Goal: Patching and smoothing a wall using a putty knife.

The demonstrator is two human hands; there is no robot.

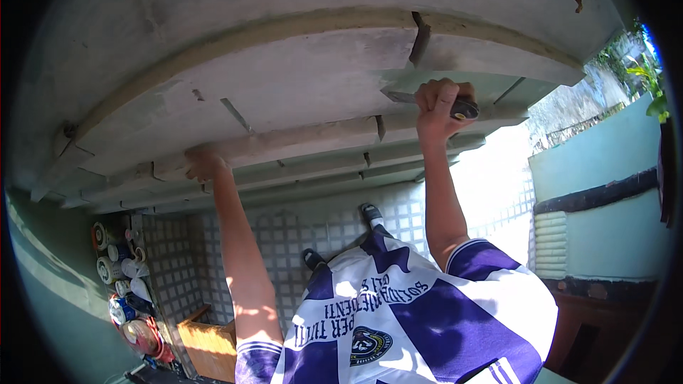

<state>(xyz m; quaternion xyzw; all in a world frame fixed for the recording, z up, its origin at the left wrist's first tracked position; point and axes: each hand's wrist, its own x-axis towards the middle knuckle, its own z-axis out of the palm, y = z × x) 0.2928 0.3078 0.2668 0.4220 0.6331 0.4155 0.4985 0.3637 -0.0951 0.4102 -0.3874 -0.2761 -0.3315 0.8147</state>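
1. Spanning the far side from left to right, a pale grey, chalky stepped surface fills the upper scene, its long ledges bowed by the lens and broken by short dark slots and worn patches.
2. Below the ledges lies a floor in a light tile grid, with sandalled feet on it and strong sunlight flooding its right part.
3. At the left, a cluster of containers stands near a wooden piece.
4. At the right, a pale green wall carries a dark horizontal band; leafy plants show beyond it on the far right.
5. The right hand has its fingers clamped around a hand tool; the dark handle's end juts out to their right, and the metal blade points left, close to the stepped surface.
6. The left hand, well apart from the tool, rests against a ledge edge, fingers bent; whether they grip anything, I cannot tell.
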